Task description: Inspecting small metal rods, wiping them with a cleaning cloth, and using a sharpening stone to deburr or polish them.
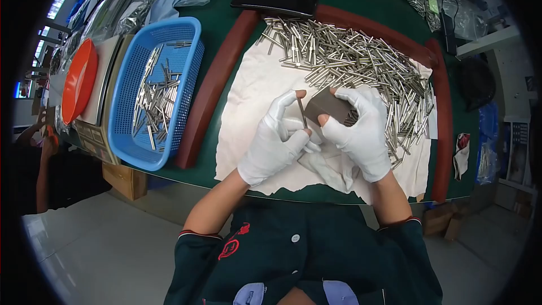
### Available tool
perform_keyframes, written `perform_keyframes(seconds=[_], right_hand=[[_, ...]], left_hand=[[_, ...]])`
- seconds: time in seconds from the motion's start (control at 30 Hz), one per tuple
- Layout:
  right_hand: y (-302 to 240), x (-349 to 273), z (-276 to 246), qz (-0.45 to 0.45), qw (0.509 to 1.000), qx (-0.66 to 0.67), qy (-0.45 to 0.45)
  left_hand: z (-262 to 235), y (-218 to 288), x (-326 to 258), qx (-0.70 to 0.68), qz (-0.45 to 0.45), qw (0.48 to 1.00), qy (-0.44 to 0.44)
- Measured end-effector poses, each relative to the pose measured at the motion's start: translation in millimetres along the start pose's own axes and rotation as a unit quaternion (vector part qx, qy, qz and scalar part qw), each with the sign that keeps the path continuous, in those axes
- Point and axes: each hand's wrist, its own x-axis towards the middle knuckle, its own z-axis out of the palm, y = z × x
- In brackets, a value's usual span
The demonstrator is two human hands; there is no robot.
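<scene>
Left hand (pixel 274 141) holding a thin metal rod (pixel 302 112) between fingertips, right hand (pixel 361 135) gripping a dark block (pixel 327 105), loose rods (pixel 361 59) heaped beyond on pale cloth (pixel 241 113)

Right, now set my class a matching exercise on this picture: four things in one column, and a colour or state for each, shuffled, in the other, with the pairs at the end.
1. Left hand
2. Basket
3. Right hand
4. Bowl

A. Holding a dark block
B. Orange-red
C. Holding a thin rod
D. Blue

Pairs: 1-C, 2-D, 3-A, 4-B
</scene>
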Motion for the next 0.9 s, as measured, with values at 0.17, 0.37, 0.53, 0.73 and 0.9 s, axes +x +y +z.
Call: perform_keyframes(seconds=[0.17, 0.37, 0.53, 0.73, 0.9], right_hand=[[7, 6, -1, -0.019, 0.999, 0.003, 0.049], [13, 7, 1, 0.009, 0.999, -0.009, 0.052], [13, 8, 1, 0.001, 0.998, -0.038, 0.045], [11, 8, 1, -0.082, 0.984, -0.148, 0.051], [9, 4, -4, -0.083, 0.973, -0.214, 0.013]], left_hand=[[-11, 7, 10, -0.096, -0.059, 0.994, 0.001], [-10, 6, 11, -0.102, -0.063, 0.993, 0.003], [-13, 4, 11, -0.104, -0.06, 0.993, -0.013], [-15, 7, 9, -0.123, -0.044, 0.991, -0.027], [-13, 9, 9, -0.125, -0.039, 0.991, -0.016]])
